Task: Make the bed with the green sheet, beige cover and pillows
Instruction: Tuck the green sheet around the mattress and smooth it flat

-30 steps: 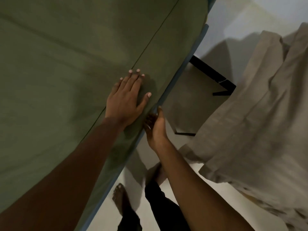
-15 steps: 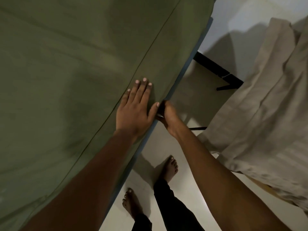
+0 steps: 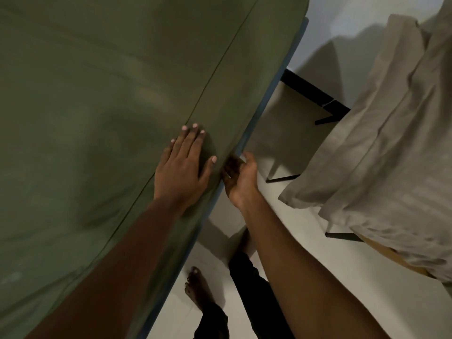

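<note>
The green sheet [image 3: 97, 118] lies spread over the bed, filling the left and far of the view, its right border following the blue mattress edge [image 3: 270, 94]. The step in hand looks like tucking that border. The next move likely calls for pushing cloth under the mattress while the top is held taut. The beige cover [image 3: 379, 155] lies heaped at the right on a wooden-edged bench [image 3: 381, 252], well apart from the bed. No pillows show. Pale floor [image 3: 281, 241] runs between them. The left hand [image 3: 182, 172] presses flat on the sheet, fingers straight. The right hand [image 3: 241, 177] is at the mattress edge, fingers curled inward in shadow. I cannot tell whether they pinch cloth.
</note>
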